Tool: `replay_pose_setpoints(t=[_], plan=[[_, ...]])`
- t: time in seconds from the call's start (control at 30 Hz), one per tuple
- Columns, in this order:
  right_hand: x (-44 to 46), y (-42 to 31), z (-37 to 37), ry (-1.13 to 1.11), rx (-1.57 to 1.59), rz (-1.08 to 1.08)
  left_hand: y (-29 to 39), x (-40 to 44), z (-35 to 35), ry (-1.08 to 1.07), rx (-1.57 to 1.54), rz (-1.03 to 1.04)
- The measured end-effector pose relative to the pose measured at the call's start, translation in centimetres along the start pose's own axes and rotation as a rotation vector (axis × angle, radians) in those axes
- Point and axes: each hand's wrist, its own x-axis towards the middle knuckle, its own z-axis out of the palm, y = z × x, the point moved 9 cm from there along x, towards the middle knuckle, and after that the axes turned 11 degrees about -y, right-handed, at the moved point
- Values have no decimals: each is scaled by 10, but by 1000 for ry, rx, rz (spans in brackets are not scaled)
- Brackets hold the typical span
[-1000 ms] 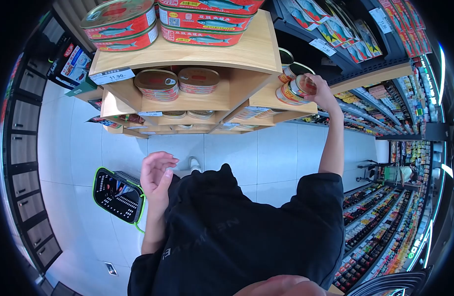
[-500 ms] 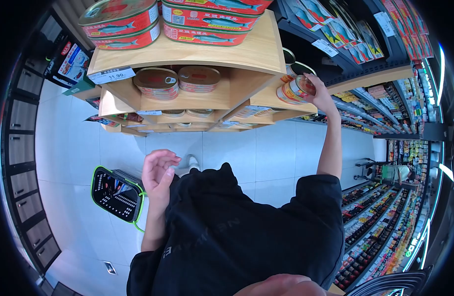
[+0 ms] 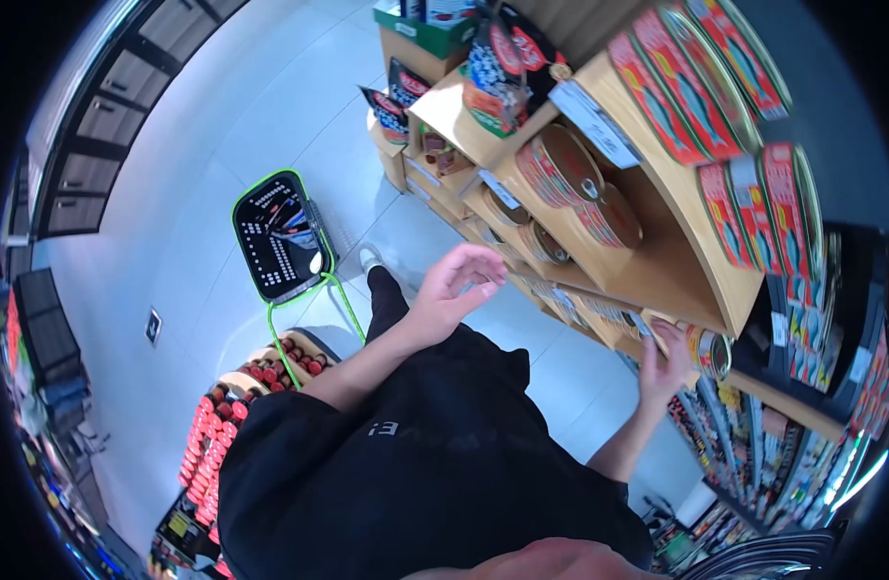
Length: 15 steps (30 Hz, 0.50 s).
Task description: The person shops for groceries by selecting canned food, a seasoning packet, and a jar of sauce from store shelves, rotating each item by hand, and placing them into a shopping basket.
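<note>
Round can (image 3: 710,350): seen between 3 and 4 o'clock from the middle of the view, at one end of the wooden shelf unit (image 3: 739,298); apparently stood upright, so that its printed side is shown outward.
Right hand (image 3: 665,356): placed just beside the can, at its 9 o'clock; the thumb is parted from the curled fingers and nothing is seen gripped between them. Whether the can is touched cannot be told.
Left hand (image 3: 461,287): raised at the can's 9-to-10 o'clock, loosely curled, with nothing seen in it.
Red fish tins (image 3: 678,92): stacked on the top board around the can's 12 o'clock, probably to use the height.
Ring-pull tins (image 3: 556,169): stacked in a compartment at 11 o'clock; a price tag (image 3: 594,124) is fixed along the edge, presumably to be read against the goods.
Obstruction: the can is hemmed in above by the jutting top board, and by fish packets (image 3: 810,346) at 3 o'clock.
Black basket (image 3: 285,237): stood on the floor (image 3: 203,217) at the can's 9-to-10 o'clock, apparently so both hands are left free.
</note>
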Motion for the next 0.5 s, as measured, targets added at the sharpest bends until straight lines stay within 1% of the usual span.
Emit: replay_pose_setpoints(t=[0.03,0.1,0.17,0.23,0.3,0.33,0.4,0.47,0.5], plan=[[13,-10,22,-61,32,-20,2,0,-6,21,-3,2],[36,-35,64,-142,104,-145,9,-2,-18,49,-4,15],[57,-62,106,-278,189,-164,16,-5,-32,74,-6,18],[76,-85,147,-341,293,-223,27,-12,-49,125,25,47],[95,-109,183,-400,310,-353,36,-23,-68,177,26,59],[105,-117,200,-410,309,-361,41,-30,-78,221,30,65],[128,-133,235,-406,345,-338,46,-43,-101,271,9,85],[146,-122,299,-548,471,-115,54,-62,-126,377,32,97],[155,-124,327,-556,470,-122,58,-70,-136,429,27,83]])
